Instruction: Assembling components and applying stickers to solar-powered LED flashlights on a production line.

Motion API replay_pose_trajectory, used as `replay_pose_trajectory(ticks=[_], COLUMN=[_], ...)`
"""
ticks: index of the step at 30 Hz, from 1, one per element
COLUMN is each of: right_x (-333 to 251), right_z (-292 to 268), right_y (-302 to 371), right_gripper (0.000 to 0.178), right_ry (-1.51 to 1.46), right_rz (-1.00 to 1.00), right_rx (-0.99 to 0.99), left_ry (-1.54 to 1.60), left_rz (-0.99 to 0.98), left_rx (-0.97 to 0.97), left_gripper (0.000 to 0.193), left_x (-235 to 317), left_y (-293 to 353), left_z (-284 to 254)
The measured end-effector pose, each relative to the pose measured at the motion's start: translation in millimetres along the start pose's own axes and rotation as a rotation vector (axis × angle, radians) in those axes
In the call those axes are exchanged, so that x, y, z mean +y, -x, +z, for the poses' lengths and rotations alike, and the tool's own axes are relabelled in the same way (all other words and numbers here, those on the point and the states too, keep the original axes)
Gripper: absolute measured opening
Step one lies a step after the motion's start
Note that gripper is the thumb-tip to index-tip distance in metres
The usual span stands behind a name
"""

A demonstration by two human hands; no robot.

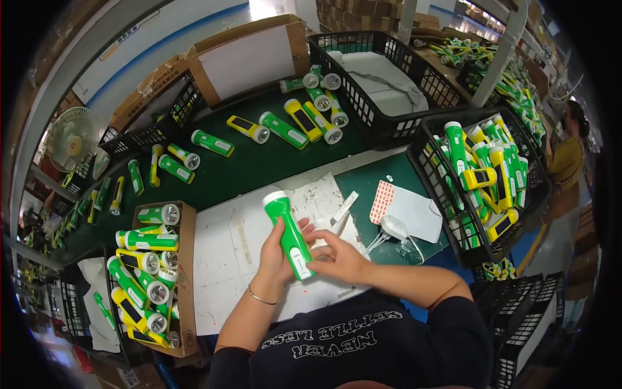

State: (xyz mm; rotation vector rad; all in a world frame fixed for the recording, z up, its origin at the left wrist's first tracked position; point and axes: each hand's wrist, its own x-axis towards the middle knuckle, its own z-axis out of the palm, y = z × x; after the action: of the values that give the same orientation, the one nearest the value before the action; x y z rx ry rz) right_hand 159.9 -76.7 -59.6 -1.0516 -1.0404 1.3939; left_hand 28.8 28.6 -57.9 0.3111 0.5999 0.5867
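Note:
A green flashlight (282,217) with a white head and a pale label near its tail is tilted over the white work sheet. My left hand (275,254) is wrapped round its body from the left. At the tail end, my right hand (345,260) has its fingers bent against the flashlight's side, the thumb by the label. Under my hands lies the scuffed white sheet (220,243). Left of it, a cardboard box (186,272) holds several green and yellow flashlights. A sheet of red-and-white stickers (382,202) and a white plug-like device (394,227) with wires lie right of my hands.
Loose flashlights (284,129) lie along the dark green belt (220,175) beyond the sheet. At the right, a black crate (461,217) is heaped with flashlights. Another black crate (376,120) with paper stands at the back. A person (567,152) is at the far right.

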Motion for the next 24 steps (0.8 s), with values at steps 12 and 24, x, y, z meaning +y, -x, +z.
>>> replay_pose_trajectory(ticks=[12,24], right_x=[16.4,-17.4], right_z=[-6.9,9.2], right_y=[36.1,31.8], right_gripper=[0.040,0.012], right_ry=[0.230,1.096], right_rz=[0.017,-0.450], right_rx=[0.115,0.157], left_ry=[-0.035,-0.107], left_rz=[-0.016,0.054], left_rx=[-0.066,-0.055], left_gripper=[0.043,0.034], left_x=[-21.9,-24.5], left_y=[24.9,30.5], left_z=[-28.9,-17.8])
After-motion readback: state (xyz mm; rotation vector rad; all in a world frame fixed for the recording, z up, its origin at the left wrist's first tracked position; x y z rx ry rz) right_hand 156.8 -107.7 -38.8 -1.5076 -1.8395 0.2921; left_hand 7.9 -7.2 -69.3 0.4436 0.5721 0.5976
